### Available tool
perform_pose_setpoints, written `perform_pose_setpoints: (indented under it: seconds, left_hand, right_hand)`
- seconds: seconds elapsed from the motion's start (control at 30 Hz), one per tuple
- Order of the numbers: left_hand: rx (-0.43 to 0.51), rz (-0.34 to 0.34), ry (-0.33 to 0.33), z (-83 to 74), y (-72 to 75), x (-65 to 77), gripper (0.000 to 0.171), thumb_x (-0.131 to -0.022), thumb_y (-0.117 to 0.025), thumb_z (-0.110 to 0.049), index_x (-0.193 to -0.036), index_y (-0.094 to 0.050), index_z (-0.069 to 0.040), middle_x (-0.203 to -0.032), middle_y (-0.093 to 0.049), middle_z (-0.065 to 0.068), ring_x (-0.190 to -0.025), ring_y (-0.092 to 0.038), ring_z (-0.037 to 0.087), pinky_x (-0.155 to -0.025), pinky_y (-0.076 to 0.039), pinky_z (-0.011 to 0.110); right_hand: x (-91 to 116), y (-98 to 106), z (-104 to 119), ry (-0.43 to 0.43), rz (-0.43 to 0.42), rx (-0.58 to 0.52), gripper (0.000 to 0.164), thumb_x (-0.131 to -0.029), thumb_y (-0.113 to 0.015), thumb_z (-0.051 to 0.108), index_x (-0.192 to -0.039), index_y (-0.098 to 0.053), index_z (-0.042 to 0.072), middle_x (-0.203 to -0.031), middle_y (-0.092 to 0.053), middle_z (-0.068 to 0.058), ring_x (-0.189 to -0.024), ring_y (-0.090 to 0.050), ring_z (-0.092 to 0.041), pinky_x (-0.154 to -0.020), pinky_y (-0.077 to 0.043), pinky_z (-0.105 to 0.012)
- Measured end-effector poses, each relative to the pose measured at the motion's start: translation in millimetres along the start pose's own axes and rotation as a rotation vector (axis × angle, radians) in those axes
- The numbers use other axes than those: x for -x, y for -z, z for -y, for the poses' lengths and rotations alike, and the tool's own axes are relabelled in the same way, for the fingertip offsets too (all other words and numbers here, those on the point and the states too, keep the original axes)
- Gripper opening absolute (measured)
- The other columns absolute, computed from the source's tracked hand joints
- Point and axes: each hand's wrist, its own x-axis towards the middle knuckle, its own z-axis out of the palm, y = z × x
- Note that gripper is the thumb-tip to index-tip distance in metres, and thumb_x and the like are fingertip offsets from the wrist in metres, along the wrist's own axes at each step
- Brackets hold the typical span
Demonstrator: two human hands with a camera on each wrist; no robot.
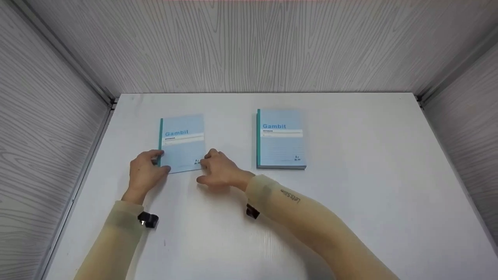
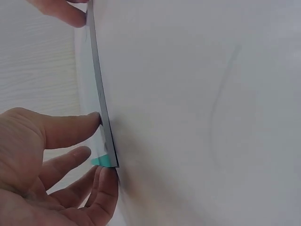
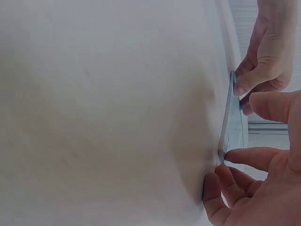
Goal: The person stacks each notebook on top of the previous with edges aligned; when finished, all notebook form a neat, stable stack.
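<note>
In the head view, a light blue notebook (image 1: 183, 136) with a teal spine lies on the left side of the table, slightly turned. My left hand (image 1: 144, 174) grips its near left corner: the thumb meets the near edge and the fingers (image 2: 107, 195) bend against the spine side. At the near right corner, my right hand (image 1: 221, 167) holds the notebook with curled fingers, the index fingertip (image 3: 230, 156) on the corner and the others by the side edge. My right thumb (image 3: 265, 104) stands off the notebook. To the right lies a stack of matching notebooks (image 1: 281, 149).
The white table (image 1: 362, 175) carries the notebook and the stack, with a gap between them. Wood-grain panels rise at the back (image 1: 256, 46), left and right. A small black device (image 1: 149, 220) sits on the left wrist, another (image 1: 252, 211) on the right.
</note>
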Motion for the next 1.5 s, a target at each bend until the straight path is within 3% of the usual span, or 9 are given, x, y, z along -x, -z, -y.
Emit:
perform_pose_setpoints:
  seconds: [0.1, 0.3, 0.47, 0.57, 0.73, 0.83, 0.93, 1.2, 1.5]
  left_hand:
    - [0.075, 0.010, 0.034, 4.8, 1.3, 5.1, 0.062, -0.100, -0.073, -0.012, -0.157, -0.058, 0.005, -0.155, -0.061, 0.035, -0.140, -0.065, 0.052, -0.117, -0.058, 0.061]
    - [0.315, 0.140, 0.164, 17.2, 10.3, 2.2, 0.062, -0.109, -0.071, -0.021, -0.166, -0.053, -0.005, -0.167, -0.055, 0.024, -0.147, -0.058, 0.037, -0.122, -0.054, 0.045]
    - [0.521, 0.152, 0.240, 23.5, 14.4, -0.4, 0.054, -0.111, -0.069, -0.020, -0.164, -0.057, -0.011, -0.149, -0.059, 0.007, -0.127, -0.059, 0.017, -0.098, -0.057, 0.019]
    - [0.635, 0.141, 0.250, 23.8, 14.7, 0.8, 0.053, -0.111, -0.069, -0.015, -0.163, -0.058, -0.013, -0.147, -0.057, 0.002, -0.125, -0.059, 0.013, -0.094, -0.058, 0.015]
    - [0.782, 0.174, 0.230, 21.5, 16.6, 7.9, 0.058, -0.112, -0.064, -0.008, -0.168, -0.052, -0.014, -0.181, -0.040, 0.012, -0.141, -0.057, 0.014, -0.098, -0.058, 0.012]
    - [0.844, 0.193, 0.203, 17.7, 18.1, 13.5, 0.059, -0.113, -0.062, -0.005, -0.170, -0.049, -0.013, -0.186, -0.034, 0.012, -0.140, -0.059, 0.013, -0.100, -0.060, 0.015]
    - [0.868, 0.212, 0.166, 10.3, 17.5, 17.3, 0.058, -0.113, -0.062, -0.003, -0.169, -0.050, -0.012, -0.184, -0.038, 0.012, -0.133, -0.063, 0.010, -0.103, -0.062, 0.019]
    - [0.812, 0.236, 0.097, -7.0, 4.4, 27.0, 0.055, -0.111, -0.063, -0.002, -0.165, -0.055, -0.011, -0.176, -0.047, 0.012, -0.127, -0.067, 0.011, -0.101, -0.063, 0.022]
    - [0.665, 0.233, -0.023, -35.4, -24.2, 35.9, 0.051, -0.108, -0.067, -0.003, -0.159, -0.063, -0.008, -0.166, -0.061, 0.018, -0.107, -0.078, 0.010, -0.083, -0.067, 0.025]
  right_hand:
    - [17, 2, 5, 0.013, -0.003, -0.037, 0.066, -0.098, -0.071, 0.045, -0.154, -0.068, 0.009, -0.160, -0.055, -0.012, -0.145, -0.054, -0.026, -0.125, -0.050, -0.038]
    - [40, 8, 10, 0.006, -0.023, -0.184, 0.064, -0.100, -0.074, 0.039, -0.155, -0.067, 0.006, -0.160, -0.055, -0.015, -0.143, -0.057, -0.029, -0.125, -0.049, -0.039]
    - [42, 7, 2, 0.016, -0.023, -0.328, 0.069, -0.101, -0.074, 0.036, -0.160, -0.061, 0.005, -0.167, -0.054, -0.014, -0.152, -0.055, -0.029, -0.133, -0.043, -0.041]
    - [41, 7, -2, 0.015, -0.014, -0.404, 0.071, -0.101, -0.074, 0.035, -0.163, -0.058, 0.005, -0.169, -0.053, -0.012, -0.156, -0.053, -0.029, -0.135, -0.041, -0.046]
    - [39, 7, -6, -0.030, -0.017, -0.540, 0.064, -0.103, -0.076, 0.035, -0.160, -0.062, 0.011, -0.165, -0.059, -0.008, -0.153, -0.057, -0.028, -0.132, -0.046, -0.048]
    - [36, 7, -8, -0.055, -0.031, -0.641, 0.060, -0.104, -0.076, 0.033, -0.159, -0.063, 0.014, -0.164, -0.062, -0.006, -0.153, -0.059, -0.028, -0.131, -0.047, -0.046]
    - [32, 8, -12, -0.062, -0.067, -0.730, 0.056, -0.104, -0.077, 0.029, -0.157, -0.066, 0.015, -0.162, -0.064, -0.007, -0.147, -0.062, -0.025, -0.125, -0.051, -0.042]
    - [40, 16, -31, -0.082, -0.141, -0.850, 0.054, -0.099, -0.081, 0.011, -0.152, -0.067, 0.013, -0.141, -0.068, -0.011, -0.111, -0.069, -0.018, -0.085, -0.063, -0.026]
    - [79, 49, -67, -0.025, -0.194, -0.966, 0.065, -0.095, -0.082, -0.002, -0.156, -0.064, 0.013, -0.131, -0.067, -0.011, -0.101, -0.073, -0.018, -0.087, -0.065, -0.024]
